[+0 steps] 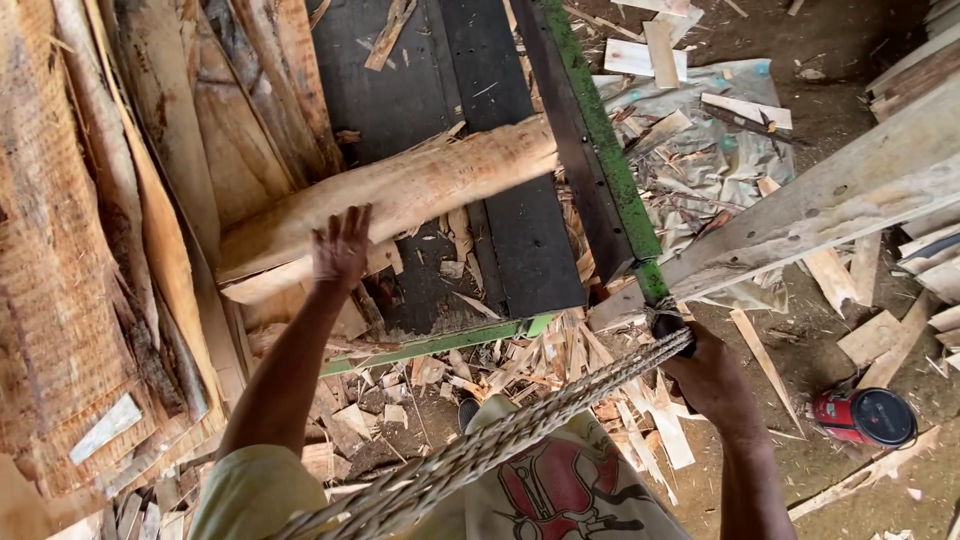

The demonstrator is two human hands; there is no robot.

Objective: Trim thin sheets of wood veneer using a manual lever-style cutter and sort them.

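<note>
**Peeled log on the dark bed, two hands at work**

Where the frame begins at the left, rough bark slabs (70,250) lean in a stack, edges overlapping. Next, the left hand (340,248): fingers spread wide, palm toward the peeled log (400,190), holding nothing; whether it touches the wood cannot be told. The log lies tilted across the dark machine bed (520,230), its higher end against a green-edged bar (600,150). Below the bed: a litter of wood chips (520,370) on the floor. A braided rope (520,430) runs from the lower edge up toward the right. The right hand (705,375): closed around the rope's upper end, just beside the foot of the green-edged bar. A pale timber beam (830,200) slopes upward from there to the right. Farther right, on the dirt floor: a red container with black lid (865,417), lying well apart from both hands, among offcuts.
</note>
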